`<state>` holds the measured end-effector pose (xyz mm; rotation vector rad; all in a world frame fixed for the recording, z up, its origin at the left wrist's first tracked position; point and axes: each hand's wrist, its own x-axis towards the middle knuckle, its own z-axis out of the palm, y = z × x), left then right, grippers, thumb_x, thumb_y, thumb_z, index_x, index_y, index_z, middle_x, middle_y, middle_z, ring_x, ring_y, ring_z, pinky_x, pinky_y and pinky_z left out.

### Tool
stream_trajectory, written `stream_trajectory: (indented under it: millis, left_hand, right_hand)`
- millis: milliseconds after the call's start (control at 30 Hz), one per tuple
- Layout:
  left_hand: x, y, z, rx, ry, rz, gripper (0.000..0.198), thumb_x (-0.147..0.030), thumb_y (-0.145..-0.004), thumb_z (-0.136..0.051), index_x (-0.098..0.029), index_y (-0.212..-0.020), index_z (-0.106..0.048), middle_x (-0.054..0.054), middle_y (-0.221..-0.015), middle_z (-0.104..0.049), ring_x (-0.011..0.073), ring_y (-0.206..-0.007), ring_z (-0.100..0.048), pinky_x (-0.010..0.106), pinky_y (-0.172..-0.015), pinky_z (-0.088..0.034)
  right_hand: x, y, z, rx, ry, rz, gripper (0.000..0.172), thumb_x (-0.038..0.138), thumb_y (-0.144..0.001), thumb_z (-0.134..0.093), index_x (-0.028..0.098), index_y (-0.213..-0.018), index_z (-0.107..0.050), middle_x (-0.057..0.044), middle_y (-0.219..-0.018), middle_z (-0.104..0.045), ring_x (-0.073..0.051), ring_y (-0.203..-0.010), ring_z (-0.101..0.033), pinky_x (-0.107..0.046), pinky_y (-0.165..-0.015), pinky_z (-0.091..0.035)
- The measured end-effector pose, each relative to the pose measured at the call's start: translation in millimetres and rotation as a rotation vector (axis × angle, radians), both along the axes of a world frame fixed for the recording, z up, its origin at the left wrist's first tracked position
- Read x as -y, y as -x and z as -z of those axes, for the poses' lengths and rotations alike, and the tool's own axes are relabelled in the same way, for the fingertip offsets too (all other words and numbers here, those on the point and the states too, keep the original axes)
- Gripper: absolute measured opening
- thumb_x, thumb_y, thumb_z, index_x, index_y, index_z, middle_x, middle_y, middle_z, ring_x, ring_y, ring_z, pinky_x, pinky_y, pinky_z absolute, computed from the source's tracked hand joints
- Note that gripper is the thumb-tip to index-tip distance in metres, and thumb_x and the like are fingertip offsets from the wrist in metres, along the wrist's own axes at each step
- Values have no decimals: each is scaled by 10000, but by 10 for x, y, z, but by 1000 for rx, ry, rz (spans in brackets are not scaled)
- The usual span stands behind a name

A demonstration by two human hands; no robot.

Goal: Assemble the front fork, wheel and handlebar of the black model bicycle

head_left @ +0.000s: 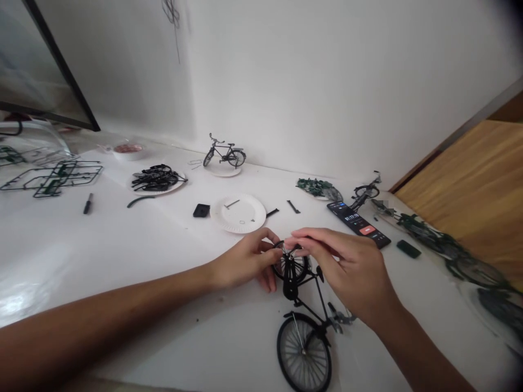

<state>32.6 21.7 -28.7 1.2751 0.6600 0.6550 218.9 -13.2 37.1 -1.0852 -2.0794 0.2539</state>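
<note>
On the white table: a small black toy bike [317, 296] sits in front of the person, with its bottom wheel [303, 354] low and its top wheel [291, 262] lifted up between the two hands.

Left hand [245, 260]: it is narrow and curled, and it holds the side of the top wheel with its fingers.

Right hand [347, 267]: it is narrow too, with its fingertips [297, 239] pinching at the top of the same wheel.

Just past the hands: a black phone [358, 224] with a red button lies on the table, and a white paper plate [237, 213] holds a few thin bits.

Farther back: a finished toy bike [224, 155] stands on a paper plate [224, 172], and another paper plate [182, 181] holds a pile of black parts.

Left side: a little screwdriver [87, 203] lies near green plastic part frames [53, 178].

Right side: a second small bike frame [365, 191] lies beside a plate of green parts [316, 188].
</note>
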Motion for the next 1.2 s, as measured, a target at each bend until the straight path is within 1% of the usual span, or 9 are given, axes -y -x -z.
stream_trajectory:
  millis: [100,300,500,600,733,833,900,1100,1200]
  left_hand:
    - [2,3,1,-15,-13,8,271,-392,-937,-558,-187,-1061,-431,10,-735,-647,161,-536,-666,265,-483,-542]
    - [-24,0,1,-1,-5,-10,244,-367,-940,-552,-195,-1059,-425,-10,-683,-625,177,-522,-666,299,-484,-556]
    - [-24,-12,12,-5,5,-17,231,-344,-937,-548,-191,-1055,-420,9,-705,-637,166,-514,-655,282,-469,-540]
    - [-21,-11,5,-11,4,-20,239,-347,-934,-548,-188,-1055,-418,4,-689,-635,160,-502,-647,280,-470,-539]
    - [-38,-10,8,21,8,-11,255,-355,-921,-564,-189,-1044,-413,-2,-673,-630,164,-488,-644,282,-455,-536]
    - [-47,-10,15,36,9,-5,246,-352,-921,-562,-194,-1032,-409,-10,-653,-623,168,-483,-645,280,-447,-533]
    - [-47,-9,21,42,13,-12,242,-349,-924,-556,-197,-1036,-405,-15,-654,-618,169,-483,-646,288,-450,-538]
    - [-32,-16,49,44,0,-9,232,-337,-925,-560,-191,-1031,-414,-10,-675,-616,157,-483,-636,280,-452,-532]
    - [-28,-18,42,45,22,-20,213,-313,-922,-561,-189,-1012,-413,-6,-680,-620,159,-484,-639,276,-448,-533]
  right_hand:
    - [-16,-4,25,-42,-42,117,69,209,-881,-670,223,-879,-737,13,-787,-771,-134,-659,-714,-224,-612,-575]
    - [-16,-48,65,-7,-25,-88,345,146,-974,-495,219,-1291,-610,-18,-1100,-754,-138,-990,-708,-274,-918,-553]
    - [-16,-9,24,-9,5,108,111,223,-915,-626,245,-917,-734,29,-851,-779,-122,-753,-726,-202,-664,-560]
    - [-16,17,32,0,-40,148,55,234,-872,-688,237,-850,-738,30,-795,-768,-117,-694,-705,-203,-621,-538]
    - [-22,7,68,-21,-54,132,110,228,-898,-655,234,-981,-727,22,-863,-772,-114,-735,-711,-203,-685,-547]
    - [-24,2,69,-3,-24,55,251,196,-971,-519,234,-1168,-668,-3,-1045,-761,-126,-917,-713,-230,-852,-540]
    - [-19,10,54,21,0,27,245,197,-978,-500,241,-1139,-679,-3,-1083,-751,-133,-979,-699,-243,-907,-521]
    - [-9,16,75,-7,31,166,66,286,-885,-670,257,-858,-721,31,-818,-753,-124,-721,-694,-219,-665,-527]
    - [-2,28,109,-58,37,178,73,291,-850,-712,240,-800,-694,27,-759,-726,-121,-668,-667,-219,-636,-528]
